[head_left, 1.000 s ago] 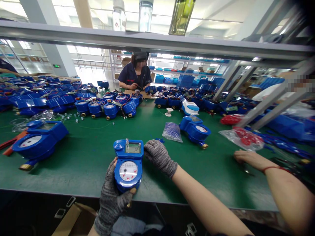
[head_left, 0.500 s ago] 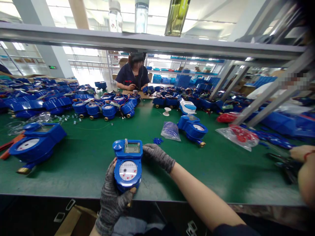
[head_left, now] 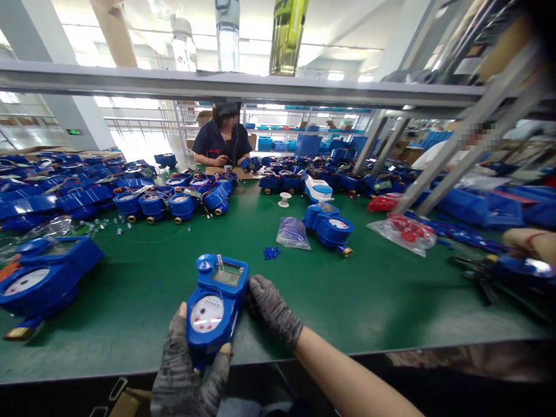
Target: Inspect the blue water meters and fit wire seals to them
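A blue water meter [head_left: 218, 301] with a white round dial and a small grey display is tilted toward me at the table's near edge. My left hand [head_left: 176, 365], in a grey fingerless glove, grips its lower end, with the thumb on one side and fingers on the other. Against the meter's upper right side lies my right hand [head_left: 274, 308], gloved alike, its fingers curled and their tips partly hidden by the casing. Beyond the meter are a small pile of blue bits [head_left: 271, 253] and a clear bag of purplish pieces [head_left: 294, 233].
More meters stand at left [head_left: 47, 278] and right [head_left: 329, 226] on the green table [head_left: 143, 278]. Several opened meters with wires [head_left: 180, 204] fill the back. A bag of red parts [head_left: 403, 233] lies right, near another person's arm [head_left: 530, 240]. A co-worker [head_left: 223, 139] sits opposite.
The meter has shifted slightly left and down in view and turned a little, both hands staying with it. The view has swung; at far right a blue meter now shows by the other person's hand.
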A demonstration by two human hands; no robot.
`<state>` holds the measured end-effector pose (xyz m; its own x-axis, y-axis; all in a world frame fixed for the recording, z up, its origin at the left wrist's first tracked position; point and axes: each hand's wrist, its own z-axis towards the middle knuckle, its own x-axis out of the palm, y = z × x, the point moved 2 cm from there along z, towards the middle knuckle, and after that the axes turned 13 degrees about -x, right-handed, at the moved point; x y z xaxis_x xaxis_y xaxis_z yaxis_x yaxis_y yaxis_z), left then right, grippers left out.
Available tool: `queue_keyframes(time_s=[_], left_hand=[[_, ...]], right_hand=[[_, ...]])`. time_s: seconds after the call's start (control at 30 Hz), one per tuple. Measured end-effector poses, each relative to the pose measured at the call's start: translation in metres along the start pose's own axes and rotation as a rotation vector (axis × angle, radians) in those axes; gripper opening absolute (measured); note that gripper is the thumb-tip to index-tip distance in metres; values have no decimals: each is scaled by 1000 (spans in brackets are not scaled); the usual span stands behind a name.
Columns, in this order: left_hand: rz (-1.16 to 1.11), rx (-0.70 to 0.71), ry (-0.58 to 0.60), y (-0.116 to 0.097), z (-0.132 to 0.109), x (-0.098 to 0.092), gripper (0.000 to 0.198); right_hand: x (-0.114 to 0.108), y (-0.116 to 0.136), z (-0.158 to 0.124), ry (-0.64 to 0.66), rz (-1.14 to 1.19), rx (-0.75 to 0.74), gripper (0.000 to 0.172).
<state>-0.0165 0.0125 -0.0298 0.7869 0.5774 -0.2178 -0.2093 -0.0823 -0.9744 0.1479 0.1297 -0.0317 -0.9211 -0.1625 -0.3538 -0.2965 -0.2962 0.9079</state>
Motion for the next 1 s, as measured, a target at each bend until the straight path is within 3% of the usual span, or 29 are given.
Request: queue_keyframes(time_s=[0.1, 0.17, 0.23, 0.3, 0.37, 0.43, 0.53, 0.67, 0.73, 0.87, 1.0], left_hand=[[162, -45, -136, -18, 1, -10, 101], [127, -9, -119, -21, 14, -15, 84], [61, 121, -70, -19, 32, -17, 61], [-12, 261, 3, -15, 51, -16, 45], [-92, 326, 128, -12, 67, -12, 38], [-157, 329, 260, -13, 78, -4, 33], [-202, 269, 289, -16, 80, 6, 29], [-212, 191, 104, -15, 68, 13, 29], [-264, 190, 74, -14, 65, 15, 28], [-406, 136, 192, -14, 78, 22, 28], [-526, 48, 321, -15, 92, 34, 31]], right_hand=[[1, 5, -32, 13, -58, -73, 29], [-17, 2, -35, 103, -104, -125, 29], [-51, -8, -17, 74, -236, -163, 28], [-93, -20, 15, -139, -501, -175, 27], [-122, -32, 48, -174, -578, -193, 29], [-135, -40, 71, -152, -626, -222, 34], [-134, -46, 85, -121, -699, -258, 35], [-126, -51, 87, -105, -777, -273, 33], [-127, -53, 88, -96, -808, -265, 31], [-128, -54, 78, -57, -866, -239, 30], [-121, -52, 44, 13, -930, -235, 24]])
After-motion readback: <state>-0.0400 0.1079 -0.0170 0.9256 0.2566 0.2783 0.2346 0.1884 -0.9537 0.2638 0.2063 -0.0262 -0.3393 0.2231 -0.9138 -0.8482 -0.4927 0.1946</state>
